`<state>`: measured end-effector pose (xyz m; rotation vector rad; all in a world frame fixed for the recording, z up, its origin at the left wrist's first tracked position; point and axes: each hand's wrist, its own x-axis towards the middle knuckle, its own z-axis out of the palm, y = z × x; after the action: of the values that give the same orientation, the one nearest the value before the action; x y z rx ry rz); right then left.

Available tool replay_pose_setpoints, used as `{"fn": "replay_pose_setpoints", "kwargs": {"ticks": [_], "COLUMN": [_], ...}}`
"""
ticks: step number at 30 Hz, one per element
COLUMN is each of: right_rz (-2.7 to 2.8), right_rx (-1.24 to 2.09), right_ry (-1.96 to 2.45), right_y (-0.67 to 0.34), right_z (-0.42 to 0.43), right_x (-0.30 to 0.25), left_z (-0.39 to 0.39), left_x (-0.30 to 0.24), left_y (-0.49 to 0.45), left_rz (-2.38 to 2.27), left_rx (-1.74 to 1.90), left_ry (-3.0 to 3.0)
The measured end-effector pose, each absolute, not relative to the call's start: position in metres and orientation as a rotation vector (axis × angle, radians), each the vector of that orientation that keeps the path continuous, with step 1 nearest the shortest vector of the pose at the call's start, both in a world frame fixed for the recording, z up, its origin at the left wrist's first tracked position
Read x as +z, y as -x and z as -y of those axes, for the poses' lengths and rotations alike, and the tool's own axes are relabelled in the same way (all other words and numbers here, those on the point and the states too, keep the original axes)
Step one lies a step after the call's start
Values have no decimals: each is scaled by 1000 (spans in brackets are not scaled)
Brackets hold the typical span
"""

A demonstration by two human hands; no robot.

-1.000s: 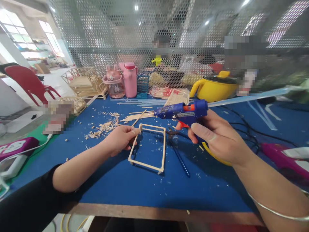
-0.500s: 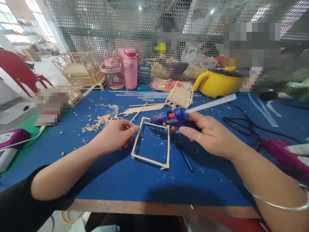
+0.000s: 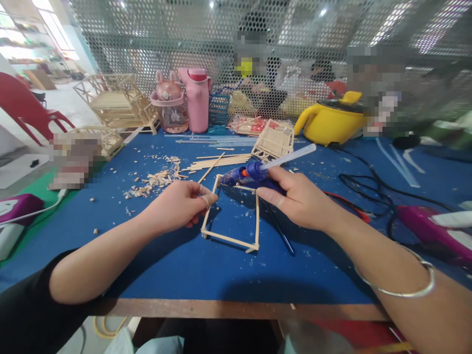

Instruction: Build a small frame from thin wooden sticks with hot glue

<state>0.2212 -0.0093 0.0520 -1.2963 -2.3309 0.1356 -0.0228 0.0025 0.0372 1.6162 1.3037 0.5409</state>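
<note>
A rectangular frame of thin wooden sticks (image 3: 253, 216) lies on the blue table (image 3: 228, 275). My left hand (image 3: 180, 204) pinches the frame's left side near its far corner, fingers closed on the stick. My right hand (image 3: 295, 199) is wrapped round a blue hot glue gun (image 3: 247, 174) with a clear glue stick (image 3: 289, 156) poking out of its back. The gun's nozzle points left and sits at the frame's far left corner, close to my left fingertips.
Loose wooden sticks (image 3: 217, 162) and wood chips (image 3: 155, 179) lie beyond the frame. Stick models (image 3: 275, 142) (image 3: 118, 101), pink bottles (image 3: 197, 101), a yellow pot (image 3: 332, 120) and black cables (image 3: 368, 194) stand further back. A mesh screen (image 3: 155, 39) separates other people.
My right hand has lowered the glue gun from above the table down to the frame's far left corner. My left hand has kept its pinch on the frame.
</note>
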Motion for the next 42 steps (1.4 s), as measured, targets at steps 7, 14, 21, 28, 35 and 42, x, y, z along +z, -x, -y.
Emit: {"fn": "replay_pose_setpoints", "kwargs": {"ticks": [7, 14, 21, 28, 35, 42], "right_rz": [2335, 2285, 2193, 2315, 2537, 2548], "right_rx": [97, 148, 304, 143, -91, -371], "right_ry": [1297, 1317, 1285, 1425, 1621, 1712], "right_y": [-221, -222, -233, -246, -234, -224], "right_z": [10, 14, 20, 23, 30, 36], "right_x": [51, 54, 64, 86, 103, 98], "left_z": [-4, -2, -3, -2, -2, -4], "left_x": [37, 39, 35, 36, 36, 34], "left_y": [23, 21, 21, 20, 21, 21], "left_rz": [-1290, -1264, -1174, -1152, -1143, -1129], "left_rx": [550, 566, 575, 531, 499, 502], "left_ry": [-1586, -1523, -1356, -1247, -1249, -1263]}}
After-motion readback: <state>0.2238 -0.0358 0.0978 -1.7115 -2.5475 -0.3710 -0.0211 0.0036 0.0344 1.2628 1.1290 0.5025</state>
